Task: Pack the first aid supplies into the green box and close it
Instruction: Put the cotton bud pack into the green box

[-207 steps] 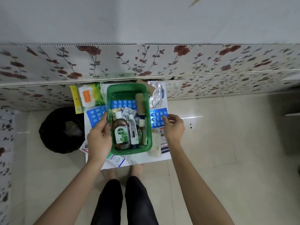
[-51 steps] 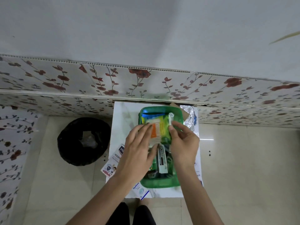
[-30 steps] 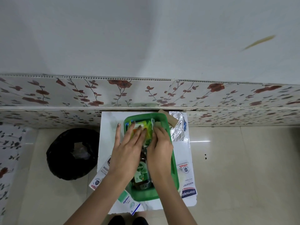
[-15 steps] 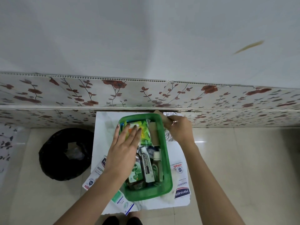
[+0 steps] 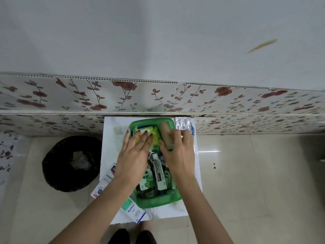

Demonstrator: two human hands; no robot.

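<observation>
The green box [image 5: 156,202] stands open on a small white table [image 5: 112,147]. Inside lie a brown Dettol bottle [image 5: 147,182], a white ointment tube [image 5: 159,173] and a small bottle, partly hidden. My left hand [image 5: 135,154] lies flat on a green and orange packet [image 5: 149,131] at the box's far end. My right hand [image 5: 177,152] grips a tan bandage roll [image 5: 165,131] that lies in the far right of the box.
A silver foil pack [image 5: 183,124] lies behind the box on the right. Plaster packets [image 5: 103,184] and an Optibex box [image 5: 134,211] lie at the table's left and near edge. A black bin [image 5: 70,162] stands on the floor to the left. The flowered wall panel is just behind.
My right hand went behind the box, took the tan roll and brought it into the box's far right side. My left hand stayed pressed on the packet.
</observation>
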